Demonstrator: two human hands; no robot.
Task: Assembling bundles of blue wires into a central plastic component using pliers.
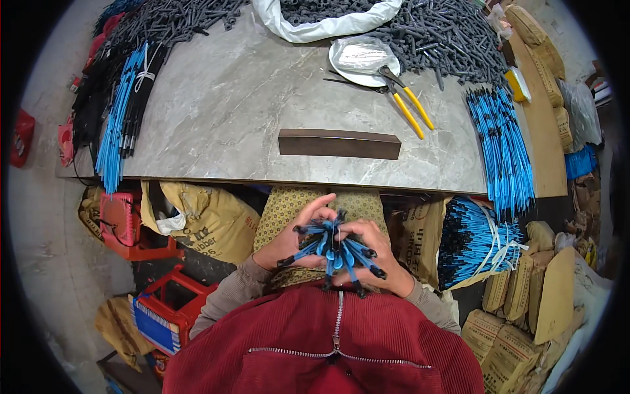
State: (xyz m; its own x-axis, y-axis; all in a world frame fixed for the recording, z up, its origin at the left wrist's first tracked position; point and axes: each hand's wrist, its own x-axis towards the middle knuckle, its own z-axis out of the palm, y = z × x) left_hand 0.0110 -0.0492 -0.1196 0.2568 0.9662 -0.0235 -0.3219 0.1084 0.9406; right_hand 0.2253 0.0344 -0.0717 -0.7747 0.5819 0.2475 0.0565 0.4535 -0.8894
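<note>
Over my lap, close to my chest, I hold a bundle of blue rods with black ends [336, 255], fanned out and seen nearly end-on. My left hand [292, 238] cups the bundle's left side, its fingers bent behind the rods. From the right, my right hand [387, 259] grips the same bundle, thumb and forefinger meeting near its middle. The rods hide some of my fingers and the lower part of the bundle.
A grey table [216, 118] stands ahead, bearing a dark bar [339, 144], yellow-handled pliers [410, 108], heaped grey plastic parts [446, 43] and blue rod bundles [502, 148]. Right of my lap, a sack [425, 243] holds more rods; a red stool [177, 282] is at left.
</note>
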